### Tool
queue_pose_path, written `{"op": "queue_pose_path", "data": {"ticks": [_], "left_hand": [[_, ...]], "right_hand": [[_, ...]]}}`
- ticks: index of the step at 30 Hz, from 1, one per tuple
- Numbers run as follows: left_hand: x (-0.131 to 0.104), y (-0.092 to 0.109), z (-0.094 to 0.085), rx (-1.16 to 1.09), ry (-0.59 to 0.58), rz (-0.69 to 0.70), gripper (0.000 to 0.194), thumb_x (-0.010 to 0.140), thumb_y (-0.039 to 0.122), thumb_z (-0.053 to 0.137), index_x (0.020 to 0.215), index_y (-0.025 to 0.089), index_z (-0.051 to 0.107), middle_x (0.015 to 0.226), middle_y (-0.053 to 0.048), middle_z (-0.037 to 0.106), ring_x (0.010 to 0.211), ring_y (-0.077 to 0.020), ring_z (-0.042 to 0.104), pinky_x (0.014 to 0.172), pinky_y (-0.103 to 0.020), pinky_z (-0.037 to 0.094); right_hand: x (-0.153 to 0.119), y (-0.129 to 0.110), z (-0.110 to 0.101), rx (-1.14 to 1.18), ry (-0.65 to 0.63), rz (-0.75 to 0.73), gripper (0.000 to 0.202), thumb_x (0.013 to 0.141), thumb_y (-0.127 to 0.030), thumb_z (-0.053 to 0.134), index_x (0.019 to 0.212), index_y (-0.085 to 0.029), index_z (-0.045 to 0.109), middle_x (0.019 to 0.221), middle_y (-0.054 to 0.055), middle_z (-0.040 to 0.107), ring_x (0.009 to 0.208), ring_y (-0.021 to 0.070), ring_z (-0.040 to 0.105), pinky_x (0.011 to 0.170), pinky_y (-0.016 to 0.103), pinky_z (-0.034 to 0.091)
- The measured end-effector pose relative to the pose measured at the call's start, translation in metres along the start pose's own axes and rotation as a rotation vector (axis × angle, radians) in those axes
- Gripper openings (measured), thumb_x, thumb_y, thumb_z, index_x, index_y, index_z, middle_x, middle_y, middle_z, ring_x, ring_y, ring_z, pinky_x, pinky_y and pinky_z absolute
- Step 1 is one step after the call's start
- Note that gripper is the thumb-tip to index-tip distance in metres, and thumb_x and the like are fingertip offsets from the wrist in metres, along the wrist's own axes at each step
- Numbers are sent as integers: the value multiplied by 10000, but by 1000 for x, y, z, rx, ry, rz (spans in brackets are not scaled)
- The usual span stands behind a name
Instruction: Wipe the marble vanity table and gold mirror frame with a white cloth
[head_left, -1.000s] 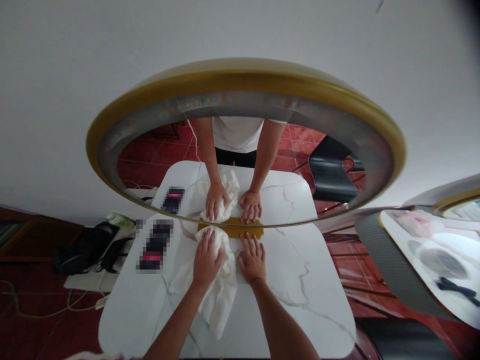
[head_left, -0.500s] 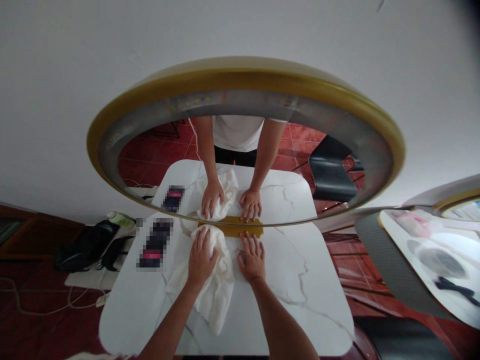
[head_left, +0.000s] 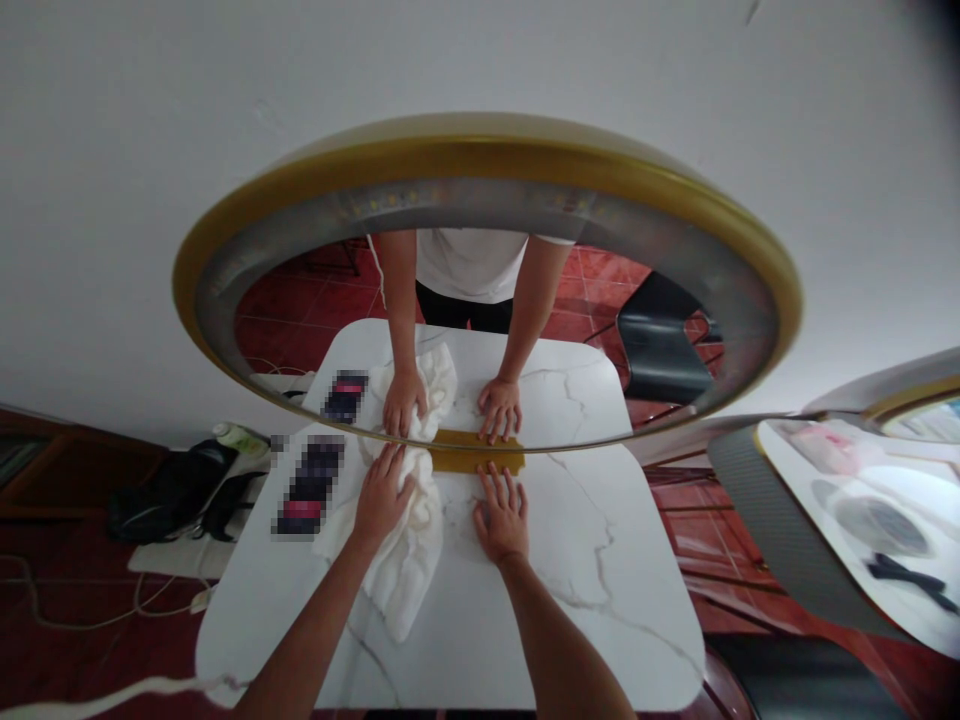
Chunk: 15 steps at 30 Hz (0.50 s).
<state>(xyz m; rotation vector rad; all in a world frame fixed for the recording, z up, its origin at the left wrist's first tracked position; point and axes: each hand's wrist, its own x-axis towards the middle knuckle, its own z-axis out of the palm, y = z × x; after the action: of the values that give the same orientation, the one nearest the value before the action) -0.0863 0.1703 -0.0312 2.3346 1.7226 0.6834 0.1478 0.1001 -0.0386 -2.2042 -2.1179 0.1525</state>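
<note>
A crumpled white cloth (head_left: 409, 570) lies on the white marble-patterned table (head_left: 600, 640). My left hand (head_left: 381, 498) presses flat on the cloth's far part, fingers stretched toward the mirror's lower rim. To its right, my right hand (head_left: 501, 515) rests palm down on the bare tabletop with its fingers spread. The fingertips of that hand reach a gold-coloured plate (head_left: 469, 460) at the foot of the mirror. A large round mirror (head_left: 480, 340) with a gold frame leans out above the table and reflects both arms and the cloth.
Left on the table lies a pixelated dark phone-like object (head_left: 309, 490). A black bag (head_left: 176, 490) and a green-capped bottle (head_left: 240, 440) sit beyond the left side. At the right are a second table (head_left: 862, 520) and a black chair (head_left: 802, 675). A white cord (head_left: 127, 690) crosses the near left corner.
My left hand has slid left with the cloth, baring more of the gold plate. My right hand has stayed almost in place. The white cord has come into view at the near left.
</note>
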Motion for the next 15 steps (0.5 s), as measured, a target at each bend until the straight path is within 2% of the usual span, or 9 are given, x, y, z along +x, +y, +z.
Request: {"op": "queue_pose_path", "data": {"ticks": [3, 11, 15], "left_hand": [[-1, 1, 0, 1, -15, 5, 538, 866, 287, 422, 1387, 194, 327, 1440, -80, 351, 1332, -256, 299, 1069, -451, 311], [-27, 33, -5, 24, -70, 69, 573, 855, 253, 425, 1408, 192, 289, 1469, -82, 302, 1338, -249, 291, 1070, -441, 297], [-27, 33, -6, 39, -65, 73, 573, 857, 265, 418, 1411, 202, 286, 1468, -84, 304, 1332, -257, 303, 1052, -444, 312]], "right_hand": [[0, 1, 0, 10, 6, -8, 642, 866, -285, 378, 1445, -317, 104, 1510, -57, 153, 1395, 194, 42, 1117, 436, 59], [0, 1, 0, 6, 2, -7, 660, 854, -284, 397, 1445, -320, 105, 1510, -58, 147, 1395, 197, 48, 1117, 434, 66], [0, 0, -1, 4, 9, -7, 661, 852, -284, 396, 1446, -317, 108, 1510, -62, 145, 1395, 199, 44, 1117, 437, 71]]}}
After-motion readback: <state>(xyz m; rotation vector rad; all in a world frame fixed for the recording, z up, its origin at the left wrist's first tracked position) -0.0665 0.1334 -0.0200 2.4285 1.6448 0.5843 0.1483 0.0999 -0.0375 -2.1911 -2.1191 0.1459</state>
